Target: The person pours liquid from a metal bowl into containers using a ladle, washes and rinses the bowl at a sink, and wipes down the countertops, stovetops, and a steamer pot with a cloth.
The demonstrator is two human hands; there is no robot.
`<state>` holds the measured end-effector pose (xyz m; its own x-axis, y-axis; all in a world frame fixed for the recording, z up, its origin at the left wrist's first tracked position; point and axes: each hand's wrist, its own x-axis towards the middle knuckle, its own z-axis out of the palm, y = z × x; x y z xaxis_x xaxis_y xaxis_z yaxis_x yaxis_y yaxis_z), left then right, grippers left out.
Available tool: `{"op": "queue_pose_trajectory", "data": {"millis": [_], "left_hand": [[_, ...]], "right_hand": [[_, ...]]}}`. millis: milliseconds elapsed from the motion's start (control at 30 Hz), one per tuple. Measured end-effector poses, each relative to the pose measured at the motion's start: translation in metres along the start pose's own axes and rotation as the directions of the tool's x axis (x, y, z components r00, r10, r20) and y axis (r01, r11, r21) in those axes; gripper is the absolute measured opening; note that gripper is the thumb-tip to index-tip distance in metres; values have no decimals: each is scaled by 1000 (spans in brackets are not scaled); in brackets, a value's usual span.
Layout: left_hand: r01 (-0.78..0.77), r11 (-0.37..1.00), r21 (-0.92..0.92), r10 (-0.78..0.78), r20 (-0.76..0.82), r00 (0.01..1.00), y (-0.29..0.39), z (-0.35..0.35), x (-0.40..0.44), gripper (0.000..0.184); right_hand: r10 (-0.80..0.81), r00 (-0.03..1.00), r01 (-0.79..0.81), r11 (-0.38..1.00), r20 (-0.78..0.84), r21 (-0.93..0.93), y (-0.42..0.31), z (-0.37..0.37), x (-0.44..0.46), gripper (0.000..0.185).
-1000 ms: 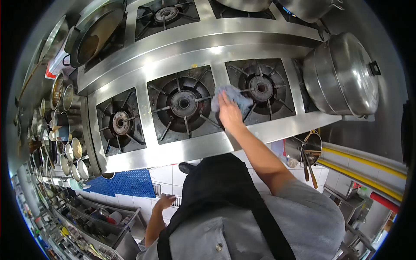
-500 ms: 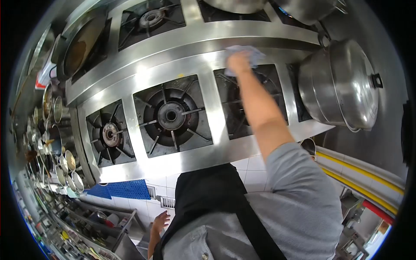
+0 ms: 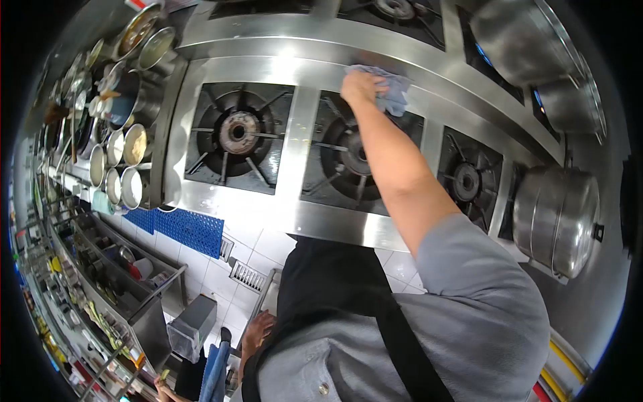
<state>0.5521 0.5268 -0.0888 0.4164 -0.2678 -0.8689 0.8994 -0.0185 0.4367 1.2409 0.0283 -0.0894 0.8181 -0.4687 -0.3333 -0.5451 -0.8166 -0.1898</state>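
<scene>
My right hand point(image 3: 362, 87) presses a grey-blue cloth point(image 3: 394, 92) against the steel surface behind the middle burner point(image 3: 357, 153), its fingers bent around the cloth's left side. The steel stove point(image 3: 299, 144) spreads below my arm, with a second burner point(image 3: 239, 132) to the left and a third point(image 3: 467, 181) to the right. Low in the view, my left hand point(image 3: 258, 328) hangs beside my black apron, fingers apart and holding nothing.
A large lidded pot point(image 3: 557, 218) stands at the right; more pots point(image 3: 526, 40) sit on the rear burners, where blue flames show. Several small containers point(image 3: 136, 144) line the left. Another person's hands point(image 3: 166, 388) show at the bottom left, near a grey bin point(image 3: 192, 323).
The view has shifted left along the stove. My right hand has moved with the cloth from between the burners to the steel behind them. The other person's hands have come into view.
</scene>
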Motion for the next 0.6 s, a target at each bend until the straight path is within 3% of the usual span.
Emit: {"op": "queue_pose_trajectory", "data": {"millis": [100,167,200,267,300,367,433,567,600], "left_hand": [[178,980,-92,-194,-204,960,25,-1,-12,53],[280,943,-182,-326,-323,888,38,-11,-14,57],[267,943,-201,-322,-332,887,24,-23,-19,57],[157,971,-181,-200,-245,949,-35,-50,-32,57],[144,970,-194,-192,-256,948,-39,-53,-41,57],[116,905,-409,-255,-304,918,-43,-48,-60,54],[48,874,-484,-206,-279,938,-70,-51,-66,54],[-143,709,-690,23,-180,983,-146,-66,-81,56],[-101,741,-664,-14,-165,986,-167,-71,-67,57]], "right_hand": [[-37,996,39,999,-75,28,-113,40,-16,50],[-226,974,227,973,-21,47,-177,44,-40,54],[-251,968,251,967,-19,49,-205,40,-55,54],[-495,865,496,868,80,14,-256,30,-82,50],[-513,855,514,858,79,17,-279,44,-80,50],[-557,825,561,828,-98,19,-329,80,-68,47],[-585,805,586,810,-98,-21,-365,93,-72,43],[-755,646,758,652,-112,-21,-413,107,-57,35],[-763,645,762,647,-55,-37,-419,101,-59,34]]}}
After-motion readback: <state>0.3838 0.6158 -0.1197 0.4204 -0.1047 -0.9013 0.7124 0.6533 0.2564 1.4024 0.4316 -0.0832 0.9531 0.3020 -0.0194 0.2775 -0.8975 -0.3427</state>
